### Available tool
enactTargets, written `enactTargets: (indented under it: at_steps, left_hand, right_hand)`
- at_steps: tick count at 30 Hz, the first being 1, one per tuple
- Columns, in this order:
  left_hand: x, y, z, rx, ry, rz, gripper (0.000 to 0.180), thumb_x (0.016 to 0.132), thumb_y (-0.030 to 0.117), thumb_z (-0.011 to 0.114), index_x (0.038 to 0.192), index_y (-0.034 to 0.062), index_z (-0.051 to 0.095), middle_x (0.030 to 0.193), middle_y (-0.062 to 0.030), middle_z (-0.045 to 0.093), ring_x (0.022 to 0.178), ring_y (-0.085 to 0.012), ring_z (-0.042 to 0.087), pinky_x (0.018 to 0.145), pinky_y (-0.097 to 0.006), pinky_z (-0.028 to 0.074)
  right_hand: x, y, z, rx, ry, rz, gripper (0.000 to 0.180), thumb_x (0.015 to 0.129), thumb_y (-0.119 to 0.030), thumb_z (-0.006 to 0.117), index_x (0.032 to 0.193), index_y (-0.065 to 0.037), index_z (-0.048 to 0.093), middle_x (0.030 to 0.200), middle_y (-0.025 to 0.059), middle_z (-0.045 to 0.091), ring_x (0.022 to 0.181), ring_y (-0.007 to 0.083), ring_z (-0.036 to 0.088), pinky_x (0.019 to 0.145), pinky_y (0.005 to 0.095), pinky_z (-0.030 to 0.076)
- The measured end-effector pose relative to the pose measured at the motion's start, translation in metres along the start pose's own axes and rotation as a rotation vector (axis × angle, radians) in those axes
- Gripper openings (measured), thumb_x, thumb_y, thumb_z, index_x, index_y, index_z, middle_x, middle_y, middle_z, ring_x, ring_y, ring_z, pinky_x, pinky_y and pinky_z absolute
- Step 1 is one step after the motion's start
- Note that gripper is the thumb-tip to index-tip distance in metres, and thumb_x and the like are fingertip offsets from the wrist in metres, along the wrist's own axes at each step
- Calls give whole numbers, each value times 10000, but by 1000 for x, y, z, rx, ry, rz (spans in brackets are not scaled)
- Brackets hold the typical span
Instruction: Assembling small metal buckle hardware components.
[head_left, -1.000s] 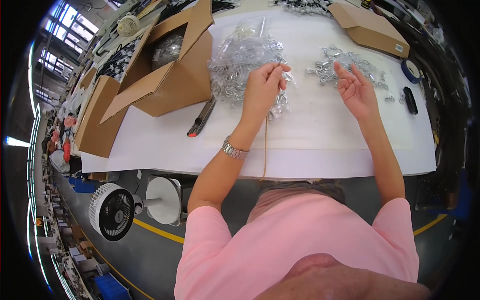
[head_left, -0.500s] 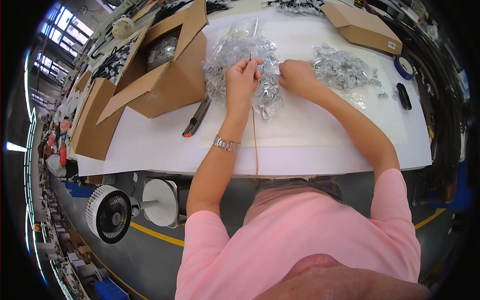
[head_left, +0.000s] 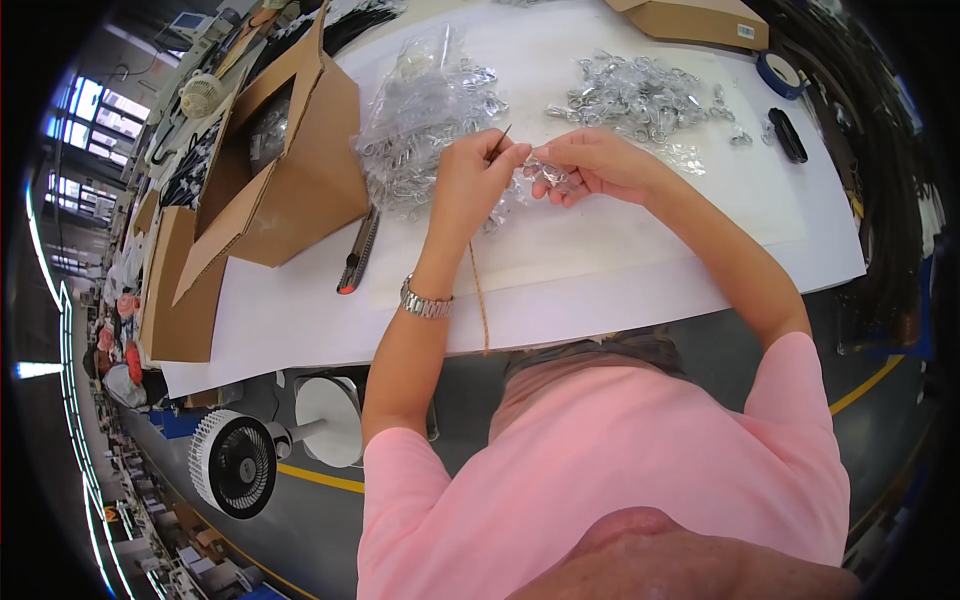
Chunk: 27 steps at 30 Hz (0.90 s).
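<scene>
Pinched in my left hand [head_left: 472, 178] is a thin dark pointed tip [head_left: 503, 138], and an orange-brown cord [head_left: 480, 300] hangs below that hand over the table edge. Whether tip and cord are one piece is hidden. My right hand [head_left: 610, 168] is closed on small shiny metal pieces [head_left: 548, 177], some seemingly in clear plastic. The fingertips of both hands meet or nearly meet. Behind my left hand lies a heap of similar metal pieces with clear plastic bags [head_left: 420, 110]. A second heap of metal pieces [head_left: 640, 98] lies beyond my right hand.
An open cardboard box [head_left: 310, 170] stands on the left of the white table [head_left: 600, 270], with a box cutter [head_left: 358, 255] beside it. A tape roll [head_left: 780, 75], a black oblong object [head_left: 788, 135] and another carton [head_left: 690, 22] are at right. A fan [head_left: 235, 463] stands below.
My right hand has left the nearer side of the left heap, turned palm up and now shows metal pieces in its fingers. Both hands have come together. The view has shifted.
</scene>
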<state>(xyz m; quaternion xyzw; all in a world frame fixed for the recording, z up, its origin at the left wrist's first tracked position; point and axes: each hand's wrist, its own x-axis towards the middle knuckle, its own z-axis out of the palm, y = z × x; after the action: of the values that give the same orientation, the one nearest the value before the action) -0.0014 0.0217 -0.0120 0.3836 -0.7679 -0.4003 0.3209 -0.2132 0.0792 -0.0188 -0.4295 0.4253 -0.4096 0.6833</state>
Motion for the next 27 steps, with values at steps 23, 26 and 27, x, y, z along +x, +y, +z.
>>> enactTargets:
  at_steps: [23, 26, 27]
  left_hand:
    - [-8, 7, 32, -529, -171, -136, 205, 1011, 219, 674, 1016, 14, 681, 782, 3, 638, 509, -29, 412, 446, -211, 244]
    - [-8, 9, 31, -656, -225, -170, 203, 1024, 206, 652, 983, 8, 673, 811, -14, 662, 504, -31, 415, 445, -208, 252]
    - [-8, 6, 30, -658, -228, -171, 203, 1024, 206, 652, 983, 8, 673, 811, -14, 662, 504, -31, 415, 445, -208, 252]
  right_hand:
    - [5, 15, 7, 295, 153, -238, 355, 1040, -319, 593, 1186, -10, 689, 1059, 53, 736, 864, 138, 680, 932, 349, 553]
    - [7, 18, 1, 161, 127, -200, 393, 1049, -324, 575, 1245, 5, 662, 1032, 63, 723, 800, 131, 660, 898, 330, 560]
    - [5, 17, 0, 161, 130, -199, 393, 1049, -324, 575, 1245, 5, 662, 1032, 63, 723, 800, 131, 660, 898, 330, 560]
